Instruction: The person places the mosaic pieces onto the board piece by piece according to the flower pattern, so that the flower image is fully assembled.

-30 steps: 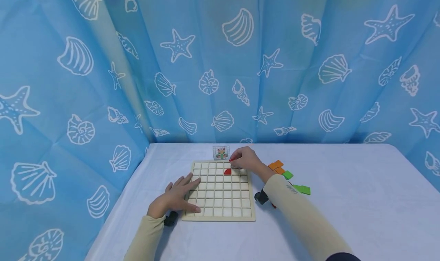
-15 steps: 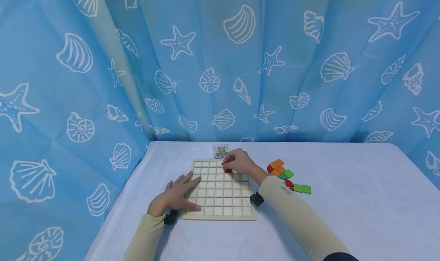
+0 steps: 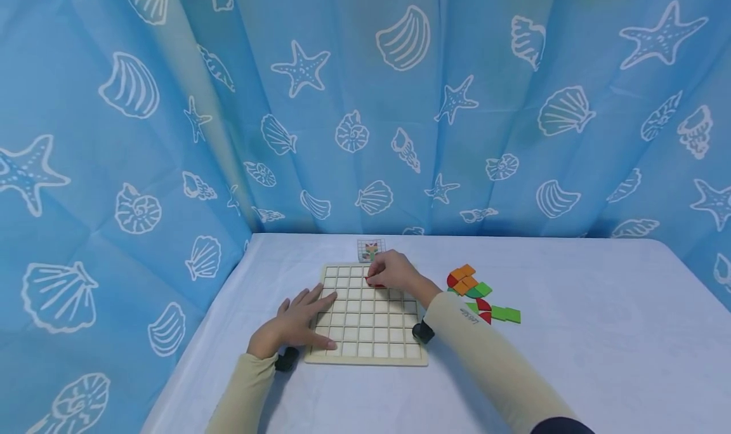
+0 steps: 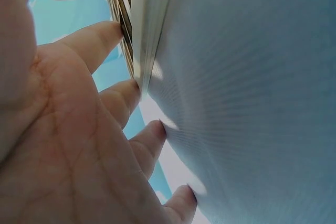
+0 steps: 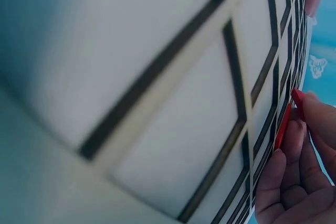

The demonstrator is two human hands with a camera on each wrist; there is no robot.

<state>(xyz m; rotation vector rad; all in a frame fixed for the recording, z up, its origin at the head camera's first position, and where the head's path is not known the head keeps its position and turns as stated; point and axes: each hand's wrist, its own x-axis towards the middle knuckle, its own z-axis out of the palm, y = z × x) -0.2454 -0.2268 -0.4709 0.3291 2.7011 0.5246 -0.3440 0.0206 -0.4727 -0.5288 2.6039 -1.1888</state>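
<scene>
left sleeve (image 3: 242,393): beige; right sleeve (image 3: 493,364): beige, dark lettering (image 3: 469,316); wrist cameras (image 3: 287,360): black; upper right cloth (image 3: 562,426): dark

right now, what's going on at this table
A person's right hand pinches a small red piece at the far part of a gridded board, next to a second red piece lying on it. The left hand rests spread along the board's left side. Most of the board's squares are unfilled. Loose orange pieces, green pieces and red ones lie to the right, and a small picture card lies beyond the far edge.
</scene>
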